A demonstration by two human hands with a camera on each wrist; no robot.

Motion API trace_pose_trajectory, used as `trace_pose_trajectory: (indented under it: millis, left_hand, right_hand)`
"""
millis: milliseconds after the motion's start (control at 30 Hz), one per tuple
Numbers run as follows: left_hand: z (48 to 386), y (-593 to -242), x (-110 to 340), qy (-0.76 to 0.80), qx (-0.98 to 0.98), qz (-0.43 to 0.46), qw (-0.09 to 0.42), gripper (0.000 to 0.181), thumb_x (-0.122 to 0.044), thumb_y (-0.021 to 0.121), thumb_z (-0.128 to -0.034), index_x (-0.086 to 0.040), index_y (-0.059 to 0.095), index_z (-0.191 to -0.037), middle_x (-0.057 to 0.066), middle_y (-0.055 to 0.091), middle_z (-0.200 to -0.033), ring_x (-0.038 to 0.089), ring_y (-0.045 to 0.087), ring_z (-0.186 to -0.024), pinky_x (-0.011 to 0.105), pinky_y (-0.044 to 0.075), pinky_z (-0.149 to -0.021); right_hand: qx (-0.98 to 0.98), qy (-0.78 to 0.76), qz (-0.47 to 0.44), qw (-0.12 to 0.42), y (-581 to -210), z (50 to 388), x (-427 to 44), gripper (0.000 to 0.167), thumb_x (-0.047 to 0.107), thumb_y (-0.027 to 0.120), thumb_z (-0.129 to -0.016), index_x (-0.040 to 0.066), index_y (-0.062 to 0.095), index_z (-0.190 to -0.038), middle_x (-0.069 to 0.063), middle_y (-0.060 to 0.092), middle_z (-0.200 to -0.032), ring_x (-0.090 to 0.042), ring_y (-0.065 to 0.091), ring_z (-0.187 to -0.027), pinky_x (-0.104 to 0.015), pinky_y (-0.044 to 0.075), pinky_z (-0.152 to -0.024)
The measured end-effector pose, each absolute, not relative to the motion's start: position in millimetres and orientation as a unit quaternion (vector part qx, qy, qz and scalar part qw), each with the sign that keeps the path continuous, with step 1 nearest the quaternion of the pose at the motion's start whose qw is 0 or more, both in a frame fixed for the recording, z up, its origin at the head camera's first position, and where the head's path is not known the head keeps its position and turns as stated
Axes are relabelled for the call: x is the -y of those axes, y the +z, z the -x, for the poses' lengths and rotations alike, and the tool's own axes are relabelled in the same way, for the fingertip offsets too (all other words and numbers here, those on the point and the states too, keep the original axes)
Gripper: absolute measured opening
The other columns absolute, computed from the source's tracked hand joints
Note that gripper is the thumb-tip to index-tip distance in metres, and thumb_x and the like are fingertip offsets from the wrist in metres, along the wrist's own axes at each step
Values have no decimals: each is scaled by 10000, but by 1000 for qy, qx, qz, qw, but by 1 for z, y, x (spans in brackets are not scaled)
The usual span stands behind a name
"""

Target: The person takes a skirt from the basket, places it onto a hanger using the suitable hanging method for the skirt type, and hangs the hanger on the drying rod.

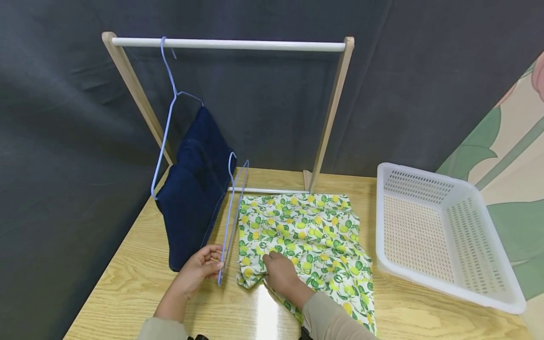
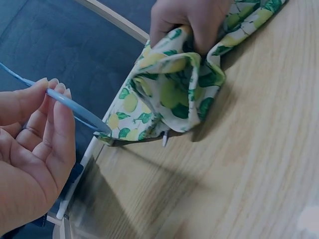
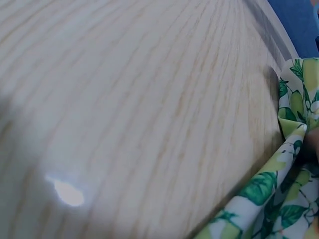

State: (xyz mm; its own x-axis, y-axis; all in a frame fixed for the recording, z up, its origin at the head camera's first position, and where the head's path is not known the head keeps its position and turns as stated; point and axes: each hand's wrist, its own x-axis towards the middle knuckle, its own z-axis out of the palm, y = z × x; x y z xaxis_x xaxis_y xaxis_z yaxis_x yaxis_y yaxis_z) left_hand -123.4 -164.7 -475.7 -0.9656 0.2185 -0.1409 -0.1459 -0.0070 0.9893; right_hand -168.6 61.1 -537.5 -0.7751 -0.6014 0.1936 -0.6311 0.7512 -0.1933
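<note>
My left hand (image 1: 197, 269) pinches a thin light-blue hanger (image 2: 75, 105) between thumb and fingertips, near one of its ends. The hanger stands edge-on just left of a white cloth garment (image 1: 306, 231) printed with yellow lemons and green leaves. My right hand (image 1: 280, 274) grips the garment near its front left edge. In the left wrist view, the gripped part is bunched up and gapes in a fold above the table. The right wrist view catches only a sliver of that hand beside the printed cloth. What kind of garment it is cannot be told.
A rack of wooden posts with a white rod (image 1: 255, 45) stands at the back. On its left, dark blue denim (image 1: 191, 189) hangs over another light-blue hanger (image 1: 165, 137). A white plastic basket (image 1: 384, 226) sits at the right on the wooden table (image 1: 127, 288).
</note>
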Motion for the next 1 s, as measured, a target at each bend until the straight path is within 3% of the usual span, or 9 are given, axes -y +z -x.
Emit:
trace_pose_trajectory:
  millis: [1000]
  left_hand:
    - [120,-488,166,710,-695,0,108,414,43,525,-797,129,328,-1151,12,465,-850,59,490,-658,255,440,-585]
  right_hand:
    - [920,293,-258,23,-527,174,-71,208,-21,590,-593,95,480,-726,19,435,-738,-105,380,-606,-213,337,-481]
